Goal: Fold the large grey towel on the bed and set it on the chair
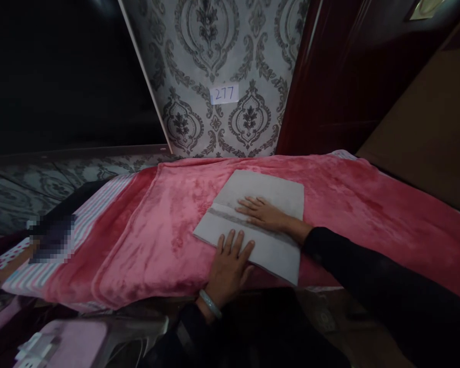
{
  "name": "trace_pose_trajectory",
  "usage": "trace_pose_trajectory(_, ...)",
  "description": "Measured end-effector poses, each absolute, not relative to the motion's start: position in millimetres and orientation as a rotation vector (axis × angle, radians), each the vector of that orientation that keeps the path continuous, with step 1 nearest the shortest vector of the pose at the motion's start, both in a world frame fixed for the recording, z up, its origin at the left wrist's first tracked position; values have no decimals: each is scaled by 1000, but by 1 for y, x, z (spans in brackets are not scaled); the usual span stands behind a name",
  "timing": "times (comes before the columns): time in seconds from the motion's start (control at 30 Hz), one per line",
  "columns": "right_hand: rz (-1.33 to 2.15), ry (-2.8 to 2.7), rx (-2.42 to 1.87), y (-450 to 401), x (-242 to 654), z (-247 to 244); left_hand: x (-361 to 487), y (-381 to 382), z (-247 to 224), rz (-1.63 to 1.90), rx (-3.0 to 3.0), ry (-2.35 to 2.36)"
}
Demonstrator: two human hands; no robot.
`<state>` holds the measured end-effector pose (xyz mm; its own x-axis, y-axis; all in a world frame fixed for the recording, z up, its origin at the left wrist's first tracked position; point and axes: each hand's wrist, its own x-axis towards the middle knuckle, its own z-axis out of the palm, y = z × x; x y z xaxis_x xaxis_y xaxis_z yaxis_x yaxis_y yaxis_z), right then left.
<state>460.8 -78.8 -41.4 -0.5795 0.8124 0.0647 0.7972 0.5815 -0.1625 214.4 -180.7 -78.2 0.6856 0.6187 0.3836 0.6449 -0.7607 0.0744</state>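
Observation:
A flat grey panel (268, 186) with a seam or fold across its middle lies slantwise on the pink blanket (149, 230). My left hand (230, 263) rests at its near edge, fingertips on the grey surface and fingers apart; a pale bracelet circles that wrist. Farther in, my right hand (264, 212) lies flat across the panel close to the seam, fingers stretched out. Neither hand grips anything. Whether the panel is a folded box or a single sheet I cannot tell.
Behind the blanket is a patterned wall with a paper label (224, 94) reading 277. A large dark screen (69, 76) hangs at the left, a dark red door (341, 66) stands at the right. Below left is a lidded plastic box (80, 337).

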Motion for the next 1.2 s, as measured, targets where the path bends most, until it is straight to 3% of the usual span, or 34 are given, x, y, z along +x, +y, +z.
trace_pose_trajectory(0.2,53,-2552,-1669,-48,473,-23,210,-171,-65,-724,-2870,-1103)
trace_pose_trajectory(0.47,228,-2826,-1121,-35,408,-24,213,-141,-59,-687,-2569,-1469)
trace_pose_trajectory(0.8,166,-2557,-1629,68,462,-30,209,-142,-75,-661,-2523,-1411)
trace_pose_trajectory(1.2,335,-2062,-2103,71,531,-20,209,-146,-68,-734,-2609,-1478)
